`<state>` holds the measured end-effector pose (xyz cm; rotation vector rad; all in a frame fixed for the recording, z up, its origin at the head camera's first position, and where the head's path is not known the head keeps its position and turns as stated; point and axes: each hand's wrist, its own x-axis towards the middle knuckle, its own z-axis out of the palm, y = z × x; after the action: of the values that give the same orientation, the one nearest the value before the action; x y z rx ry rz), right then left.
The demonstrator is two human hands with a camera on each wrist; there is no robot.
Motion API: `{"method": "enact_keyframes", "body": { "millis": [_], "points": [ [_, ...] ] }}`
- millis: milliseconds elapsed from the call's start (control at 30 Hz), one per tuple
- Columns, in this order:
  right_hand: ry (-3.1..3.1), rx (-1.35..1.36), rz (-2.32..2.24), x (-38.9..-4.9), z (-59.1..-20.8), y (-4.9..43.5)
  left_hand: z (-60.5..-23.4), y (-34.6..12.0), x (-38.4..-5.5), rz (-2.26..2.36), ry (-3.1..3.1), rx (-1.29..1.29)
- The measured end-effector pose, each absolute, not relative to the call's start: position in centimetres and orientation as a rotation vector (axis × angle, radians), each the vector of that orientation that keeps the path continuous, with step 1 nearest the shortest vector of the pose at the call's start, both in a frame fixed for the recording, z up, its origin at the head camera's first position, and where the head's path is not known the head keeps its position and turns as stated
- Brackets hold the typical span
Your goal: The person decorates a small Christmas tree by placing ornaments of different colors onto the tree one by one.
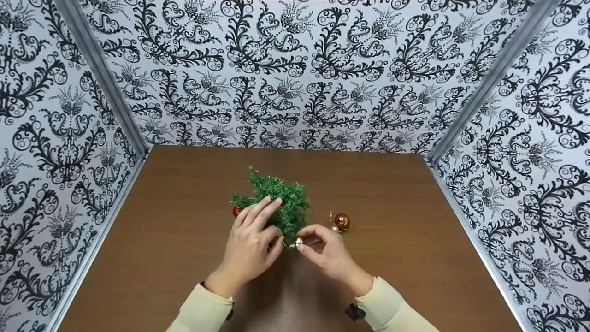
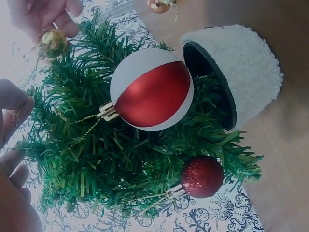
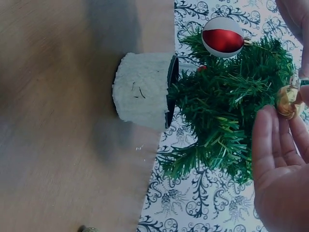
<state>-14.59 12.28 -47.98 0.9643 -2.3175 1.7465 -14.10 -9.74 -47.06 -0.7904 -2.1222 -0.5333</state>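
A small artificial Christmas tree (image 1: 288,198) stands on the table in a white fuzzy pot (image 3: 142,92). My left hand (image 1: 251,240) lies against its near left side, with thumb and index finger pinching a twig and the other fingers spread over the branches. My right hand (image 1: 329,251) holds a small gold bauble (image 3: 288,102) between thumb and fingers, beside the tree's near branches. On the tree hang a red-and-white bauble (image 2: 152,89) and a glittery red bauble (image 2: 202,176). My left fingertips are partly cut off in the left wrist view.
A copper-coloured bauble (image 1: 342,221) lies on the brown table (image 1: 184,184) to the right of the tree, with a small gold bauble (image 1: 335,228) touching or close to it. Black-and-white patterned walls (image 1: 286,92) border the table at the back and both sides.
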Motion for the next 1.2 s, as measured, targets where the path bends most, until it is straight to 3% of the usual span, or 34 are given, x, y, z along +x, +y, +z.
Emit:
{"method": "enact_keyframes", "body": {
  "millis": [400,767,1200],
  "points": [
    [-2.202,1.026,1.450,-14.5,-46.5,11.0,-46.5,-9.4,-14.1,-0.482,-2.173,-0.788],
    [-2.224,1.021,1.327,-16.6,-49.2,10.7,-46.4,-9.2,-14.3,-0.498,-2.157,-0.798],
    [-2.147,0.941,1.264,-17.7,-48.5,10.5,-45.8,-9.2,-14.9,-0.454,-2.114,-0.731]
  ]
}}
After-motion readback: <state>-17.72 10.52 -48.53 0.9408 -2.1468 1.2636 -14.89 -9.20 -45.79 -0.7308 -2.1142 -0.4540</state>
